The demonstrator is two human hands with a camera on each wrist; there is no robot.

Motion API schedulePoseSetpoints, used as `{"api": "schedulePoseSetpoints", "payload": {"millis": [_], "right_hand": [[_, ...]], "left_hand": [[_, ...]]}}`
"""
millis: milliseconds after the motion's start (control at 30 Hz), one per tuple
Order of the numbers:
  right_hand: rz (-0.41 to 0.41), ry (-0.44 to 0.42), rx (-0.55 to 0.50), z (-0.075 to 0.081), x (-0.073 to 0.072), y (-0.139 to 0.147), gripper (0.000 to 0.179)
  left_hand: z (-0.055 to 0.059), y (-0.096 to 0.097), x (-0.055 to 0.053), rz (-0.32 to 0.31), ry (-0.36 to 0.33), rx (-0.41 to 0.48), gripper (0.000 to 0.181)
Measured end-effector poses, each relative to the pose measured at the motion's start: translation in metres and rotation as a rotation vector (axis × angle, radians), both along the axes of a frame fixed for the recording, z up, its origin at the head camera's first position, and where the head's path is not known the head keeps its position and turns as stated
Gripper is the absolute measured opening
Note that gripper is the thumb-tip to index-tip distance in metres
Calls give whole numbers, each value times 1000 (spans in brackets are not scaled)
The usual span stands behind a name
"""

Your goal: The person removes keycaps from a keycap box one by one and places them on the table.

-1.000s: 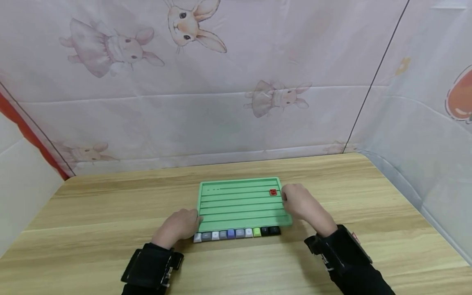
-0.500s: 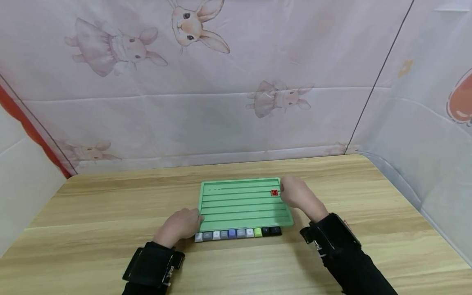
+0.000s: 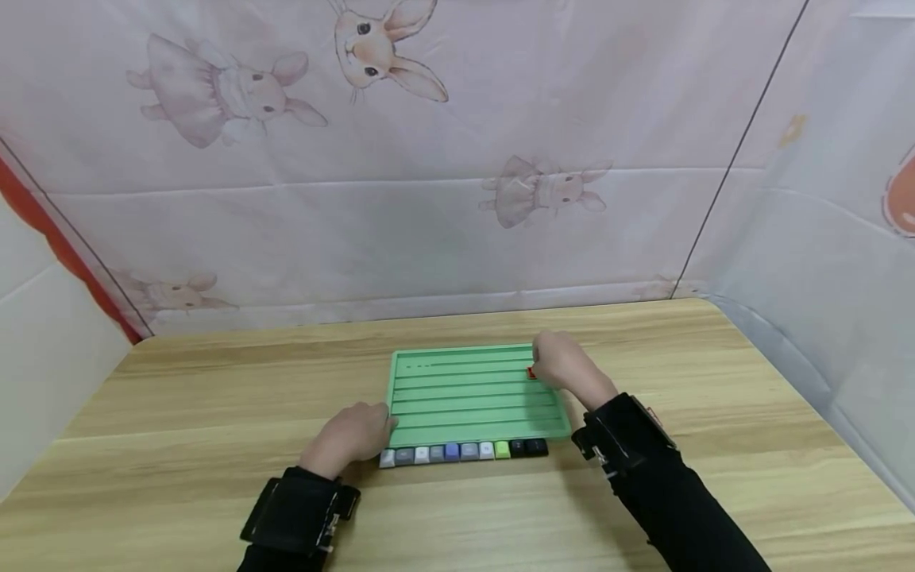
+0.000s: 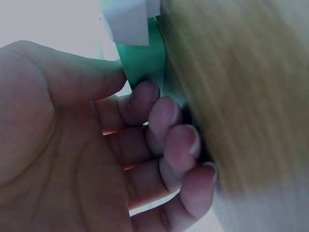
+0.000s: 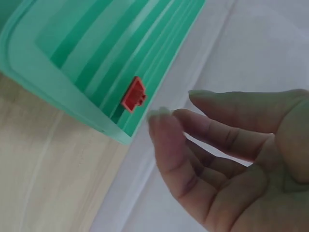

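Observation:
A green ridged tray point(image 3: 457, 396) lies on the table. At its left edge my left hand point(image 3: 353, 433) holds on, the thumb and index finger pinching the green wall point(image 4: 145, 60) in the left wrist view. My right hand point(image 3: 570, 365) hovers over the tray's far right corner. Its thumb and fingers point(image 5: 169, 145) are bent and apart with nothing between them. Just beyond the fingertips a small red square piece point(image 5: 133, 94) with a little knob sits in one of the grooves; in the head view the hand partly covers it.
Along the tray's near edge runs a row of several keycaps point(image 3: 468, 452) in grey, white, purple, lime green and black. A wooden table point(image 3: 214, 397) surrounds the tray. A rabbit-print cloth point(image 3: 400, 238) hangs behind the table's far edge.
My right hand has moved leftward and away from me, from beside the tray's right edge to over its far right corner, now partly covering the red piece. The left hand stays at the left edge.

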State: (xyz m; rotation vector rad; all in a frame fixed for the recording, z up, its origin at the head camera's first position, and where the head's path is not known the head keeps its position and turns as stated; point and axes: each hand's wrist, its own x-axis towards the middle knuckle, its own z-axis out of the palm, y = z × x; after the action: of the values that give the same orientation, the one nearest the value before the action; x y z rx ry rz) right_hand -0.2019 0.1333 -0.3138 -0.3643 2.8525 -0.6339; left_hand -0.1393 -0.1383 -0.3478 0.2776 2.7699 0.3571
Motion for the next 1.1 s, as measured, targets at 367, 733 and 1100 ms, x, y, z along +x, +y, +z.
{"api": "schedulePoseSetpoints", "payload": {"millis": [367,733,1100], "right_hand": [[-17,-33,7,-9,-9,-1,10],[-29,-46,1,-17,-14,-2,8],[-25,-40,20,-23,-16,-5,7]], "left_hand": [[1,1,1,4,2,2,22],[1,1,1,10,-5,8,23],[0,1,1,9,-2,3,23]]}}
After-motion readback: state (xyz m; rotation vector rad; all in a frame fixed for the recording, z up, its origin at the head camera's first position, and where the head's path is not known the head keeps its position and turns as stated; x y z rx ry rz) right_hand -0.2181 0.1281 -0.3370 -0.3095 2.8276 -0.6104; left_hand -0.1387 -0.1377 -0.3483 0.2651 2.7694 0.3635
